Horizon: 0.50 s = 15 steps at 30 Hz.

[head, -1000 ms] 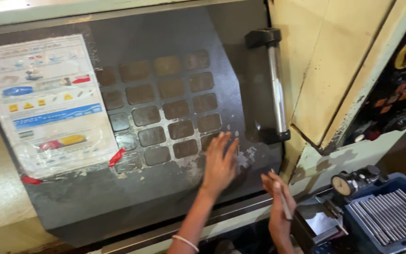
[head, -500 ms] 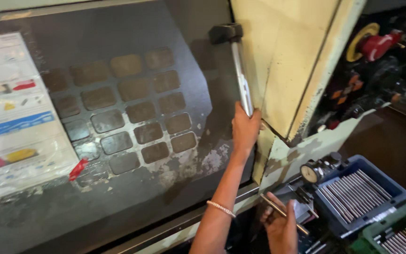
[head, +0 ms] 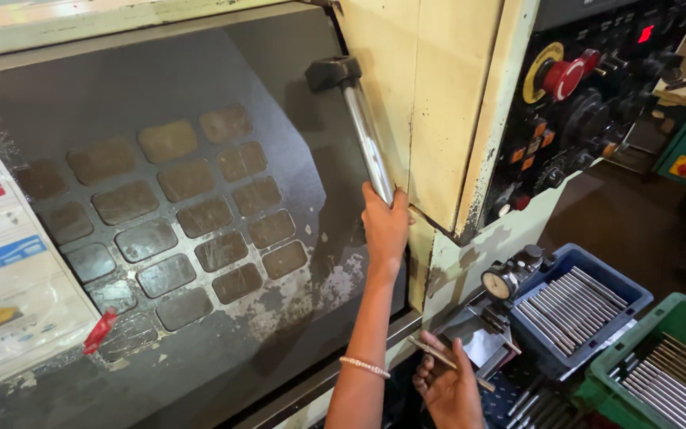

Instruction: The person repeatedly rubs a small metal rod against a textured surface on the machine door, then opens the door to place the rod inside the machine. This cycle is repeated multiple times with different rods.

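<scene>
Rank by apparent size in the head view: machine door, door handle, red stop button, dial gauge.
1. Machine door
2. Door handle, gripped by the left hand
3. Red stop button and dial gauge look alike; unranked.

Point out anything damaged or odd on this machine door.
The door panel has paint worn off in patches below the window grid, near the left hand on the handle. A red tape strip hangs askew.

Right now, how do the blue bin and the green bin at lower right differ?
The blue bin sits nearer the machine, beside a dial gauge; the green bin sits farther right, cut off by the picture edge. The blue bin shows whole; the green bin only partly. Both hold rows of slim grey metal rods.
</scene>
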Available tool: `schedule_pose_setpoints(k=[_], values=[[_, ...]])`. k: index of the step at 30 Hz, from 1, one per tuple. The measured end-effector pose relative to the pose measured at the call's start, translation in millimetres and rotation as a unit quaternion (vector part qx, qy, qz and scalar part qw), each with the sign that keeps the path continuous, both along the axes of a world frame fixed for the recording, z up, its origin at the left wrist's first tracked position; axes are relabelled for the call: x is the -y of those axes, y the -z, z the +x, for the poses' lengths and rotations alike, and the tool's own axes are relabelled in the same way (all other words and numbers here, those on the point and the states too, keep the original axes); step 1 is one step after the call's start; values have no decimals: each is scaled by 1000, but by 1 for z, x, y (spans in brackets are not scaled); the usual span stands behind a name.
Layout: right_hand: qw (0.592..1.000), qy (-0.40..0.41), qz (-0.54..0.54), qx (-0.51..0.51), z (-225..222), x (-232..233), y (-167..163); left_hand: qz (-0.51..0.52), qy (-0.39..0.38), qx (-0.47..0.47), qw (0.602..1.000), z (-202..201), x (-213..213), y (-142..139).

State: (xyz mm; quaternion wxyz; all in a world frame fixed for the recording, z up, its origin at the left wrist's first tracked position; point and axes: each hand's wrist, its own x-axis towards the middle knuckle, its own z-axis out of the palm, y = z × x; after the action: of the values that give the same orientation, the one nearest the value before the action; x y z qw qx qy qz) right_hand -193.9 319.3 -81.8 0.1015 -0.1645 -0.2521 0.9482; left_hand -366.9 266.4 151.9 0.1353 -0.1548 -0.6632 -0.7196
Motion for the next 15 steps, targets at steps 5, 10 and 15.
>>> schedule_pose_setpoints(k=[5,10,15], values=[[1000,7,4,5,1,4,-9,-8,5,23,1000,-1,5,5],[1000,-5,-5,-12,-5,-3,-11,-11,-6,15,1000,-4,4,8],[998,-38,-46,-3,-6,-7,-7,-4,-6,10,1000,-3,0,5]])
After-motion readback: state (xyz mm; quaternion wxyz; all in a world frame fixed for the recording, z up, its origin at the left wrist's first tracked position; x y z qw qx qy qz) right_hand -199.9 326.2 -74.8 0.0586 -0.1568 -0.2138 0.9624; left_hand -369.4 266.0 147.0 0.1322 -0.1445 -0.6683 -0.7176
